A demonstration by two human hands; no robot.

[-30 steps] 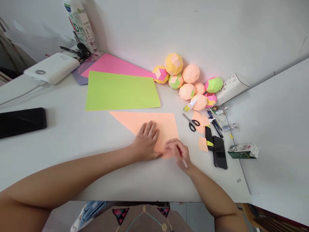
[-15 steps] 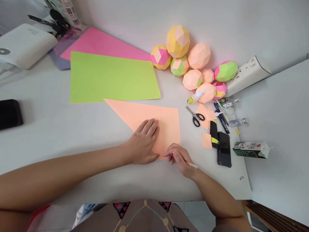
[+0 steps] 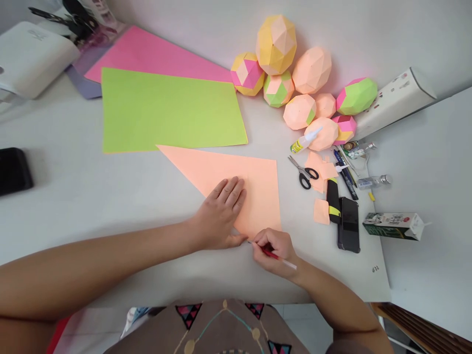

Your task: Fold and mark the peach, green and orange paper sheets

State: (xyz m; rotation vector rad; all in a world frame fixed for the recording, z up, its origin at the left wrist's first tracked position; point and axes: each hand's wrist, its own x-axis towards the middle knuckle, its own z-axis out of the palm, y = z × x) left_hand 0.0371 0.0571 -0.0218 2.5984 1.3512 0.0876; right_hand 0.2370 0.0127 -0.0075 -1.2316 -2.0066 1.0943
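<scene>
A peach sheet of paper (image 3: 260,196) with one slanted edge lies on the table in front of me. My left hand (image 3: 223,214) rests flat on it, fingers stretched out, its thumb near the sheet's lower corner. Close by on the right, my right hand (image 3: 275,250) is closed around a slim red pen (image 3: 269,252) with a pale end. The pen's tip points at the lower edge of the paper, beside my left thumb. Whether the tip touches the paper I cannot tell.
Green paper (image 3: 169,110) overlaps pink paper (image 3: 143,54) behind. Several faceted paper balls (image 3: 276,44) stand at the back wall. To the right lie scissors (image 3: 304,173), a glue bottle (image 3: 304,141), a box cutter (image 3: 333,199), a phone (image 3: 348,223) and a drink carton (image 3: 394,225).
My right hand has shifted slightly down and turned, so the pen's red barrel now shows. My left hand stays flat on the paper. The whole view has shifted a little.
</scene>
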